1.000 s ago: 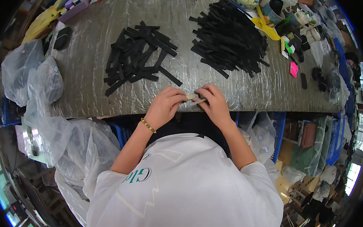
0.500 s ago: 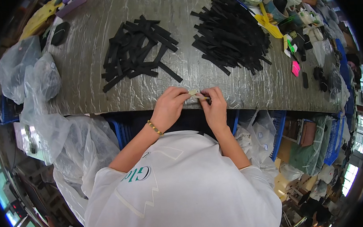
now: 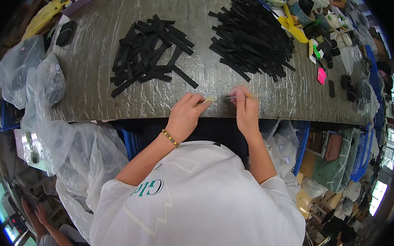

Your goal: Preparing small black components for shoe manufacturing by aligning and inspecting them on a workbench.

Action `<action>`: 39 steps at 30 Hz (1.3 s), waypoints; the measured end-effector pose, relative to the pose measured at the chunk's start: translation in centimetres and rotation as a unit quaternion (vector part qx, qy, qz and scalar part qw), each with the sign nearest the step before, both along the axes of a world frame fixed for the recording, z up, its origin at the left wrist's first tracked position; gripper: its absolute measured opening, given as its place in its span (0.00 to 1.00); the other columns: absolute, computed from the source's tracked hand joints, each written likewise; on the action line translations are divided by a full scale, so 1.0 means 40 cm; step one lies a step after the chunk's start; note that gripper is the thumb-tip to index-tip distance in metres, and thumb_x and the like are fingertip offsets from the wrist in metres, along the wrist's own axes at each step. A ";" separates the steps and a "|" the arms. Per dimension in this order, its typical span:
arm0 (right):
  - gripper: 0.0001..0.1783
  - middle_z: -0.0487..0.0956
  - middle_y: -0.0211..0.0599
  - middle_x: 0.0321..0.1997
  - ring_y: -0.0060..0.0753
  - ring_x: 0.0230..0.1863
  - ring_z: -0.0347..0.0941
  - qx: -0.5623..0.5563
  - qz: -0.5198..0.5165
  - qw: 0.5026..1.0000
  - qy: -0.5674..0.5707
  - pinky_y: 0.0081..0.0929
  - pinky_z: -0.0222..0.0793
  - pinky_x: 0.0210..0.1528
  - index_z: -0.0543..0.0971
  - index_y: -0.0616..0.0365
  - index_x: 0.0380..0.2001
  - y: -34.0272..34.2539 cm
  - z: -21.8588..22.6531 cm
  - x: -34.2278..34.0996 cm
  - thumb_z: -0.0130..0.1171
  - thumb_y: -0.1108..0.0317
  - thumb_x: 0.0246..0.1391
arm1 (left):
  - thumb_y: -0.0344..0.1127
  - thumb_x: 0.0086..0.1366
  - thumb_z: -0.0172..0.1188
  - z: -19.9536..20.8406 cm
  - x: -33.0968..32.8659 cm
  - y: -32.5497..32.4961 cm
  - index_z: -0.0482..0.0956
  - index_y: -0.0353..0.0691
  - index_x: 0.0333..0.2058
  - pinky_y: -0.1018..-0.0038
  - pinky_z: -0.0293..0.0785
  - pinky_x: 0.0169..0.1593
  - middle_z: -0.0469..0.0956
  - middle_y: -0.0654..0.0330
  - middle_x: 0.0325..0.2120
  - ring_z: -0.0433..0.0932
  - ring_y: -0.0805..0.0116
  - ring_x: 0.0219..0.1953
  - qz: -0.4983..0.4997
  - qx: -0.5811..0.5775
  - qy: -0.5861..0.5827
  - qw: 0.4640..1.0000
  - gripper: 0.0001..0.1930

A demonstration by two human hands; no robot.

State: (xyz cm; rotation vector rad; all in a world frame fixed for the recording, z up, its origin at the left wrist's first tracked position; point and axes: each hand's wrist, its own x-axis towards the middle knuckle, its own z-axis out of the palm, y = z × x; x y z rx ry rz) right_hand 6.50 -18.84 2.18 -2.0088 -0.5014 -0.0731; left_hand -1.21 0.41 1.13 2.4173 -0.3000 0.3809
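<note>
My left hand (image 3: 185, 114) pinches a small, pale, flat piece (image 3: 211, 98) between thumb and fingertips, just above the table's near edge. Its exact kind is too small to make out. A little to the right, my right hand (image 3: 246, 108) holds a thin stick-like tool (image 3: 255, 95) that lies sideways and is smeared by motion. One end of the tool points at the pale piece, with a gap between them. Beyond my hands lie a loose heap of black fabric strips (image 3: 132, 59) and, to its right, a denser heap of similar black strips (image 3: 252, 38).
The table (image 3: 87, 93) has a shiny, wrinkled cover. Clear plastic bags (image 3: 32, 79) hang over its left side. At the right are a pink tag (image 3: 322, 76), a yellow strap (image 3: 293, 29) and tubs. A blue crate (image 3: 301, 139) stands below. Another person's arm (image 3: 54, 231) shows lower left.
My right hand has moved right, away from my left, taking the thin tool off the pale piece. My left hand stays nearly in place. The other person's arms have come further into view.
</note>
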 end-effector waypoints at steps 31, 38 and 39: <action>0.08 0.83 0.39 0.35 0.25 0.34 0.79 -0.008 0.085 0.987 0.133 0.21 0.73 0.37 0.82 0.69 0.36 0.054 -0.003 -0.035 0.60 0.73 0.61 | 0.22 0.61 0.57 -0.020 -0.002 -0.001 0.73 0.44 0.60 0.63 0.75 0.44 0.79 0.57 0.35 0.76 0.53 0.39 0.034 -0.083 0.040 0.995 0.27; 0.09 0.82 0.46 0.35 0.42 0.29 0.79 -0.004 0.109 0.989 0.097 0.30 0.73 0.32 0.82 0.67 0.35 0.074 -0.010 -0.035 0.61 0.70 0.60 | 0.23 0.63 0.56 -0.021 -0.002 0.001 0.68 0.42 0.63 0.62 0.75 0.45 0.81 0.56 0.36 0.77 0.53 0.40 0.035 -0.112 0.053 0.992 0.29; 0.08 0.82 0.46 0.33 0.45 0.30 0.78 0.002 0.105 0.990 0.096 0.32 0.73 0.33 0.81 0.68 0.34 0.077 -0.006 -0.035 0.60 0.71 0.60 | 0.23 0.63 0.56 -0.020 -0.002 0.001 0.68 0.42 0.63 0.62 0.75 0.45 0.81 0.56 0.36 0.77 0.53 0.40 0.035 -0.113 0.052 0.992 0.29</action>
